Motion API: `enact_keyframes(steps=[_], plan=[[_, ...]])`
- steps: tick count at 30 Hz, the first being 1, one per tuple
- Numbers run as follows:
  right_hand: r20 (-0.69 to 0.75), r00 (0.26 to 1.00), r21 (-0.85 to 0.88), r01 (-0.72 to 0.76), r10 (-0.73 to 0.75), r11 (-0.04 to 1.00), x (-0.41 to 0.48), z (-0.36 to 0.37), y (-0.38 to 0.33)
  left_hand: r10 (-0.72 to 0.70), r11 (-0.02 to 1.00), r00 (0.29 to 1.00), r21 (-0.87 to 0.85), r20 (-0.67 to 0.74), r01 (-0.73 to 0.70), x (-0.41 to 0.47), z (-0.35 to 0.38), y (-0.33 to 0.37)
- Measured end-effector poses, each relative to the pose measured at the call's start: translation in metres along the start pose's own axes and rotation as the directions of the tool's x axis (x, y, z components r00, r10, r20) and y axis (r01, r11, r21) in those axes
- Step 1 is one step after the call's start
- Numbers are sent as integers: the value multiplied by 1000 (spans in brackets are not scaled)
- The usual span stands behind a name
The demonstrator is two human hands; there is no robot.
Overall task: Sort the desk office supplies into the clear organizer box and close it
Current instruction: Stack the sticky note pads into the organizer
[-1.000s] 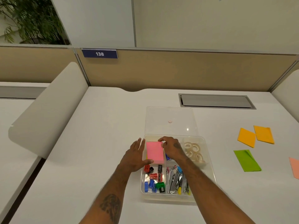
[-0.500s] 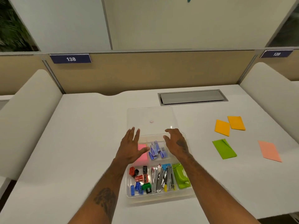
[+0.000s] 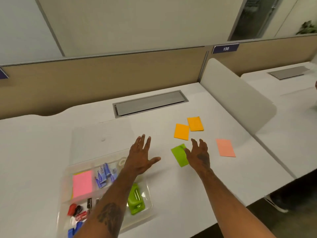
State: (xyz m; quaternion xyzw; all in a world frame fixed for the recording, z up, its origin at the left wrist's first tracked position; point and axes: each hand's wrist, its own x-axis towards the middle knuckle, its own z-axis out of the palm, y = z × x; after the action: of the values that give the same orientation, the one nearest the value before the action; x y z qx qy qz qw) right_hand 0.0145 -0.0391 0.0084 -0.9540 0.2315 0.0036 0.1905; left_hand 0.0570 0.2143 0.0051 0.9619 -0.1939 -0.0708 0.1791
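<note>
The clear organizer box (image 3: 69, 170) sits open at the lower left of the white tabletop (image 3: 42, 138), its lid (image 3: 101, 140) lying flat behind it and a pink pad (image 3: 82, 183) in one compartment. The left hand (image 3: 139, 158) hovers beside the box, fingers spread and empty. The right hand (image 3: 199, 154), fingers apart, reaches over the green note (image 3: 179, 154), near two orange notes (image 3: 181, 131) and a salmon one (image 3: 225, 147).
</note>
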Motion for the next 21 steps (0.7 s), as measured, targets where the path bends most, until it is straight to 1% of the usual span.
enact_keyframes(steps=[5,10,14,18,21], plan=[[50,987,18,-153,152,988,33,-17,81,28,1000,994,5,103,-29,39,35,64],[78,975,-18,-208,208,978,53,-23,135,-7,999,968,49,250,-6,59,62,100],[107,966,-27,-235,237,972,64,-23,153,-63,996,948,77,311,41,64,79,115],[143,949,-21,-280,280,960,71,-21,156,-107,990,943,123,314,71,65,86,119],[132,948,-65,-285,291,956,72,-20,156,-121,989,937,122,326,85,64,87,120]])
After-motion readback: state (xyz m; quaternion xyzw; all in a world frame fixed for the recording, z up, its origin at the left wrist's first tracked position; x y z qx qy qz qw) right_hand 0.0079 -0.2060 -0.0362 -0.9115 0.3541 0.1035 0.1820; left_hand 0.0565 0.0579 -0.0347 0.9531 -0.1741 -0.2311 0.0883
